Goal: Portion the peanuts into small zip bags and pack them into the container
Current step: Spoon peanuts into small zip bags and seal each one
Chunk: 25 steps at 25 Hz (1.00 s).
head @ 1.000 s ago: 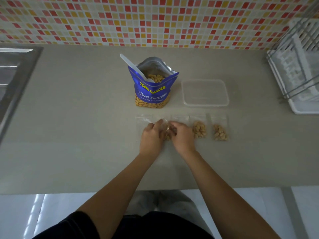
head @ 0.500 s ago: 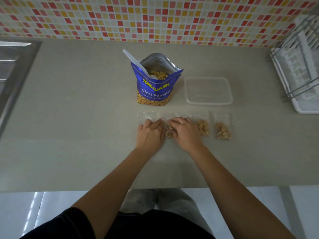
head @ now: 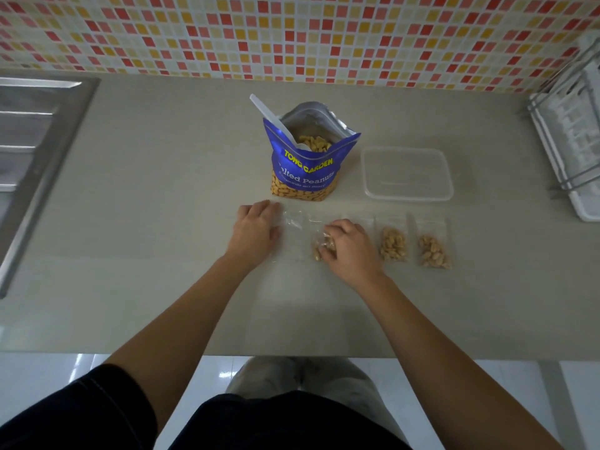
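Observation:
A blue peanut bag point(head: 308, 164) stands open at the centre back with a white spoon point(head: 268, 113) stuck in it. A clear empty container point(head: 407, 173) sits to its right. In front lie small zip bags in a row. My right hand point(head: 349, 250) is curled over a filled zip bag point(head: 319, 246) and hides most of it. My left hand point(head: 255, 230) lies palm down on the left edge of an empty zip bag point(head: 292, 235); whether it grips the bag is unclear. Two more filled bags point(head: 393, 245) point(head: 433, 251) lie flat to the right, apart from both hands.
A steel sink point(head: 29, 141) takes up the left end of the grey counter point(head: 146, 254). A white dish rack point(head: 574, 131) stands at the right end. A tiled wall runs along the back. The counter's front edge is near my body.
My left hand has slid left, off the filled bag and onto the empty bag. My right hand stays on the filled bag, now alone. The camera has shifted slightly.

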Tool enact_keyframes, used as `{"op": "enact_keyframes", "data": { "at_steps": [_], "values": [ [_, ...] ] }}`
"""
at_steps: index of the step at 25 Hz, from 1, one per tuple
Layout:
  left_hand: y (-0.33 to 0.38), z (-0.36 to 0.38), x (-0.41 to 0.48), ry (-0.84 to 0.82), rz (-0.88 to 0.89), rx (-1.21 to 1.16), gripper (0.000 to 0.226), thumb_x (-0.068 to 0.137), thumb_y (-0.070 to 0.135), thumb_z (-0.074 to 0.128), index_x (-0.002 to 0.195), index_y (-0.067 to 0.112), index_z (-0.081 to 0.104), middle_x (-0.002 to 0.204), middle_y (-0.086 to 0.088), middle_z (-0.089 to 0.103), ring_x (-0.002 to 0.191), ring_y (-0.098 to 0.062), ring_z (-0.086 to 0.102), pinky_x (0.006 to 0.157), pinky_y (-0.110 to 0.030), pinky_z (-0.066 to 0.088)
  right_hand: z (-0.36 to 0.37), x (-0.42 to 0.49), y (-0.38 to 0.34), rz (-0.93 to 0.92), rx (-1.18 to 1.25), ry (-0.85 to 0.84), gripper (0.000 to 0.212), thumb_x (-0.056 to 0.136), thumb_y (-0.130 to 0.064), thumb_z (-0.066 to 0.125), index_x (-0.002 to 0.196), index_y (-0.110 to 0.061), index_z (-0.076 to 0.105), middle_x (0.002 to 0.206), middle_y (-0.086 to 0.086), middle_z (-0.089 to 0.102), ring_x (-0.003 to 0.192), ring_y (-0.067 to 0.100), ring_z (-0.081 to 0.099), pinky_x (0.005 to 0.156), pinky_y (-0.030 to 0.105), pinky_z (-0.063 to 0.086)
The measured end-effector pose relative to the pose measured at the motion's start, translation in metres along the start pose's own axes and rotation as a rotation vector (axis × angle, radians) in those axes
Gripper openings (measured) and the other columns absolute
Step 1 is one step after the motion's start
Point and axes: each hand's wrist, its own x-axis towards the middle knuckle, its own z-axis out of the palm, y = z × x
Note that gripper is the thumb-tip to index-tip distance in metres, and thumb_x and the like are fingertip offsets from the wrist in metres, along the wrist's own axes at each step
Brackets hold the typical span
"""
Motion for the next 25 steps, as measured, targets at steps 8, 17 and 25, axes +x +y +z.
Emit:
{"op": "enact_keyframes", "data": {
  "at_steps": [8, 17, 25],
  "values": [
    [0.009, -0.012, 0.011, -0.06, 0.038, -0.1, 0.034, 0.083, 0.002, 0.054, 0.117, 0.002, 0.06, 0.104, -0.024, 0.058, 0.099, -0.035, 0.054, 0.085, -0.024, 0.032, 0.003, 0.001, 0.0, 0.002, 0.009, 0.006, 0.039, 0.084, -0.024, 0.06, 0.119, -0.006, 0.059, 0.123, 0.012, 0.054, 0.112, 0.033, 0.051, 0.1, 0.039, 0.041],
    [0.04, -0.06, -0.023, -0.14, -0.356, -1.197, 0.013, 0.085, -0.002, 0.055, 0.082, 0.009, 0.06, 0.078, -0.008, 0.059, 0.071, -0.015, 0.056, 0.067, -0.02, 0.054, -0.019, -0.006, -0.029, 0.238, 0.904, -0.008, 0.027, 0.078, -0.03, 0.072, 0.101, -0.026, 0.059, 0.088, -0.007, 0.062, 0.078, 0.009, 0.059, 0.074, 0.023, 0.048],
    [0.05, -0.079, -0.019, -0.104, -0.414, -1.544, 0.011, 0.091, 0.011, 0.049, 0.092, 0.011, 0.06, 0.077, -0.007, 0.063, 0.066, -0.017, 0.06, 0.063, -0.023, 0.053, -0.06, 0.003, -0.02, 0.261, 1.132, 0.103, 0.017, 0.081, -0.006, 0.067, 0.078, -0.021, 0.06, 0.074, -0.003, 0.061, 0.051, -0.001, 0.053, 0.052, 0.014, 0.045]
  ]
}}
